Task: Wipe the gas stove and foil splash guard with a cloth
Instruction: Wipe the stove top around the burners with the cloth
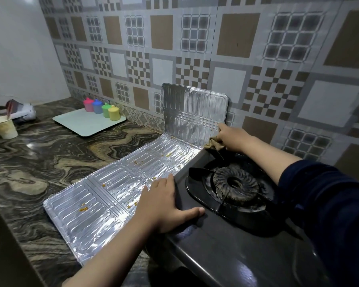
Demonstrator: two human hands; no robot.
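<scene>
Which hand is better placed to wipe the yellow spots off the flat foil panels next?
Right. The right hand already grips the cloth at the upright foil splash guard. The left hand holds nothing and rests on the gas stove edge, steadying it.

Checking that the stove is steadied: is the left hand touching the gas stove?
Touching. The head view shows the left hand lying flat over the left edge of the gas stove, thumb on its black top.
</scene>
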